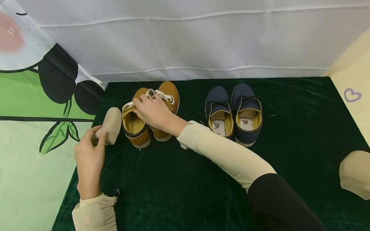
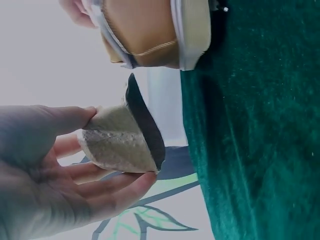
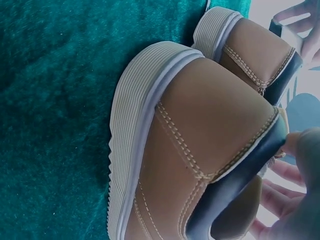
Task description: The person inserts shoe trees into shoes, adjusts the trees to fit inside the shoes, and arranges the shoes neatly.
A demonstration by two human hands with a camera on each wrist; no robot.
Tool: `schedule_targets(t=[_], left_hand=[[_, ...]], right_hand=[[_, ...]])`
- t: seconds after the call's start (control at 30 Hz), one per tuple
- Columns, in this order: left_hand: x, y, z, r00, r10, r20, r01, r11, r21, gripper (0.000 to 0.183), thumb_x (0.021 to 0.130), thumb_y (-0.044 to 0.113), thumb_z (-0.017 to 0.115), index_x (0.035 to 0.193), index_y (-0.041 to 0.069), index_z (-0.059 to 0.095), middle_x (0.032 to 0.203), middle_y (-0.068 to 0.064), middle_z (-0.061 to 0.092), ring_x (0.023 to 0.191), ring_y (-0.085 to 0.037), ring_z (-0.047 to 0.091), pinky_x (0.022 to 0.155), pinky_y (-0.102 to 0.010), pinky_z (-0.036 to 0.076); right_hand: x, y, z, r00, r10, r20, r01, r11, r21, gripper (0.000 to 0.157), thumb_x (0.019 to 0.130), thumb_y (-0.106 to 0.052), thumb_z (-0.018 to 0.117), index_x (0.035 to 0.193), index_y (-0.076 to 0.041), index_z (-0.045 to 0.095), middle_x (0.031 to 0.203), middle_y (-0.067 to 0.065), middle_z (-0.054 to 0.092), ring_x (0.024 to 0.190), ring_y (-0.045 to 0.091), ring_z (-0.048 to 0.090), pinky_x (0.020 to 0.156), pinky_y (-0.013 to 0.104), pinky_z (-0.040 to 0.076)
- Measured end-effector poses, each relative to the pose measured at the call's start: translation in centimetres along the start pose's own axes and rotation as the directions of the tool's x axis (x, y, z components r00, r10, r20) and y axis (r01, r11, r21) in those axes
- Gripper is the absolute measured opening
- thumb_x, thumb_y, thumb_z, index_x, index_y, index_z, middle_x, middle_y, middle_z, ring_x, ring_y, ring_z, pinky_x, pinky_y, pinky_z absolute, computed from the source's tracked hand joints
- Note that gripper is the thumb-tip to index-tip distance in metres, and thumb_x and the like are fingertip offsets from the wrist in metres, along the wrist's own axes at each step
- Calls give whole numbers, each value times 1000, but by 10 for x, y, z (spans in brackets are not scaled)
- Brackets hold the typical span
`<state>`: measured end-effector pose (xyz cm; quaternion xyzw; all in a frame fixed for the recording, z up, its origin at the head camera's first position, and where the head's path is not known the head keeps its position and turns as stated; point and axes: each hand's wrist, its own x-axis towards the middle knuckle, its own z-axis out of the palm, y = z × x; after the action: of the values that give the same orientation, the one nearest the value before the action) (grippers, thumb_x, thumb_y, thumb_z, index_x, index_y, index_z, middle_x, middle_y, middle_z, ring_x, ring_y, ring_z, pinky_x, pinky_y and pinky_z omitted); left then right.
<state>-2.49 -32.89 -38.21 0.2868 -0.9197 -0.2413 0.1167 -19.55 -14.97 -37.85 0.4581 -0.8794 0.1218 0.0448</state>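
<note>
Two tan lace-up shoes, a left one [image 1: 138,138] and a right one [image 1: 168,89], stand side by side with white laces. Over the left shoe's tongue and laces my right hand [image 1: 154,110] bends its fingers, the thumb by the opening. The right wrist view has the right shoe's heel [image 3: 215,110] in front, partly hiding those fingers. Just left of the pair, my left hand [image 1: 91,154] holds a beige moulded shoe insert [image 1: 112,124] between thumb and fingers. The left wrist view shows the insert [image 2: 117,140] with a dark hollow side.
Two navy lace-up shoes [image 1: 245,96] stand right of the tan pair, with printed insoles inside. Another beige moulded piece [image 1: 355,175] lies at the right edge. Everything rests on a dark green velvet cloth [image 1: 179,189]. White fabric [image 1: 188,41] hangs behind; a patterned sheet is at left.
</note>
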Motion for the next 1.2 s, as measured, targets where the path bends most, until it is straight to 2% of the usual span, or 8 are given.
schedule_targets(t=[0.27,0.53,0.63,0.7,0.77,0.87,1.03,1.2], left_hand=[[-24,6,-19,1000,4,-15,-4,1000,12,44,108,41,55,146,20,61,110,-18,69,84,-23,55,60,-21,38],[-37,11,-32,998,38,-59,-38,999,2,40,103,36,65,138,16,66,124,-23,72,107,-41,69,66,-3,32],[-41,14,-35,992,78,-99,-78,997,0,38,101,35,69,134,17,70,121,-25,73,100,-42,71,66,1,29],[-42,16,-37,987,99,-123,-100,995,4,36,100,35,70,132,19,72,117,-23,75,84,-24,73,64,0,30],[-43,19,-39,983,115,-142,-115,993,11,34,100,37,70,131,21,73,112,-21,77,72,-2,66,63,-2,32],[-43,24,-41,981,120,-150,-118,993,21,34,102,39,67,131,23,74,112,-18,77,72,6,57,63,-5,35],[-41,31,-44,987,101,-128,-101,995,8,37,104,40,62,134,22,71,122,-18,74,90,-34,68,65,-7,35],[-42,36,-44,980,125,-154,-123,992,20,34,105,39,60,131,23,73,111,-16,75,81,-22,61,64,-12,36]], right_hand=[[1,-1,-2,1000,12,7,-12,999,-35,41,112,-43,42,140,-20,62,128,1,65,111,16,64,105,45,47],[1,-1,-2,1000,18,12,-18,999,-26,40,113,-44,40,135,-20,64,126,0,66,111,15,63,102,42,47],[1,-1,-2,1000,17,11,-17,1000,-15,40,113,-44,40,134,-20,65,125,0,66,111,15,63,102,41,47],[1,-1,-2,1000,14,4,-14,1000,-10,39,113,-43,41,133,-20,65,123,0,67,110,15,63,101,42,47],[1,-1,-2,1000,12,-6,-13,1000,-9,39,112,-43,42,132,-20,65,123,0,67,109,15,64,101,42,48],[2,0,-2,1000,14,-15,-14,1000,-13,38,112,-44,42,131,-20,65,122,0,68,110,15,65,102,42,48],[3,0,-1,1000,11,-16,-11,1000,0,38,112,-44,42,131,-20,65,123,0,68,110,15,65,104,43,48],[4,-1,0,1000,4,-25,-4,1000,6,37,112,-43,43,130,-19,65,121,1,69,108,15,65,101,41,48]])
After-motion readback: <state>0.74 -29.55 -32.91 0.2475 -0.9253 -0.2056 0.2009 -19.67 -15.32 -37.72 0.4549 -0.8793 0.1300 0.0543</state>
